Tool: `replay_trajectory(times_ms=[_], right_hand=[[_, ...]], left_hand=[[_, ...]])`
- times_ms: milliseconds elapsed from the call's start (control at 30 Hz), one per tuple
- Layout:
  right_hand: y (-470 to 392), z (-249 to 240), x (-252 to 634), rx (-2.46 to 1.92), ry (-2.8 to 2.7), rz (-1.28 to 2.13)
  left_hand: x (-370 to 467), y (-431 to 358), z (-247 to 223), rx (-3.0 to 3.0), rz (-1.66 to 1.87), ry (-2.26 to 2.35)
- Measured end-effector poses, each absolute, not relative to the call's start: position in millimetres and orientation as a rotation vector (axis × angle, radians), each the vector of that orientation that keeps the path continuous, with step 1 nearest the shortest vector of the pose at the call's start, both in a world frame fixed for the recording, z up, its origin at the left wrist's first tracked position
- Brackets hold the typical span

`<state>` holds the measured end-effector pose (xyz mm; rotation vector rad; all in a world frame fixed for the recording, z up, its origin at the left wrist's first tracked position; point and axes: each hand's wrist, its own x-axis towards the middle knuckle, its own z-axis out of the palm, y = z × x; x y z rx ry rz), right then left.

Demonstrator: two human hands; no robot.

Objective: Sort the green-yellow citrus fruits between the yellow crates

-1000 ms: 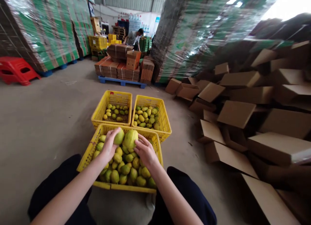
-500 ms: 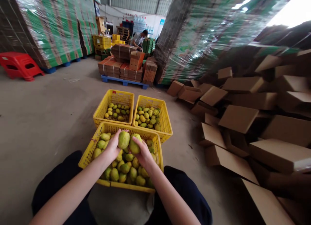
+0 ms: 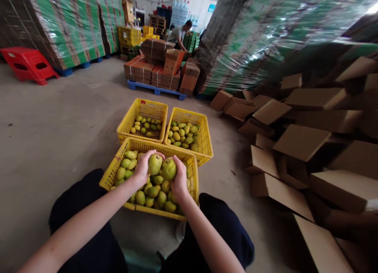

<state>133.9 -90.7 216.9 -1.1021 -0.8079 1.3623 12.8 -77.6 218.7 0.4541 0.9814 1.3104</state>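
My left hand [image 3: 143, 166] is closed round a yellow-green lemon [image 3: 155, 164], its fingers behind the fruit. Close beside it, my right hand [image 3: 180, 176] grips a second, greener lemon [image 3: 169, 169]. Both fruits are held with an end toward me, above the near yellow crate [image 3: 110, 173]. Many green and yellow lemons [image 3: 152, 192] fill that crate, part of them hidden under my hands and forearms. Two more yellow crates touch its far side: the far left crate [image 3: 125, 125] has a thin layer of lemons, the far right crate [image 3: 206, 135] a fuller heap.
To the right lies a heap of cardboard boxes [image 3: 301, 141]. Beyond the crates, a blue pallet [image 3: 156, 90] bears bundled flat cartons. A red stool [image 3: 28, 66] stands far left, near wrapped green stacks [image 3: 73, 25]. A person [image 3: 178, 34] bends over at the back.
Both lemons have been turned in my hands, so their ends now face me. My right thumb has shifted from the top of its lemon to the side. The view has tilted slightly downward.
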Motion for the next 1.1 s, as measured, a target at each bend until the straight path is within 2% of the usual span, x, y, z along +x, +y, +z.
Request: replay_trajectory(times_ms=[167,433,700,933,1100], right_hand=[[-98.6,227.9,139.2,-1.037,-1.148,1.069],[-95.0,217.9,137.7,-1.151,-0.857,1.078],[-93.1,218.9,134.6,-1.246,-0.836,1.239],[-83.9,228.6,138.5,-1.01,-0.529,1.664],[-84.9,232.2,140.1,-1.104,-0.668,1.583]], left_hand=[[12.3,-82.3,219.7,0.64,1.407,0.918],[17.2,-75.7,220.3,0.488,1.429,0.923],[14.9,-72.2,217.0,0.473,1.391,0.969],[13.4,-77.9,234.3,0.152,1.25,0.798],[11.4,-76.4,230.3,-0.012,1.2,0.778]])
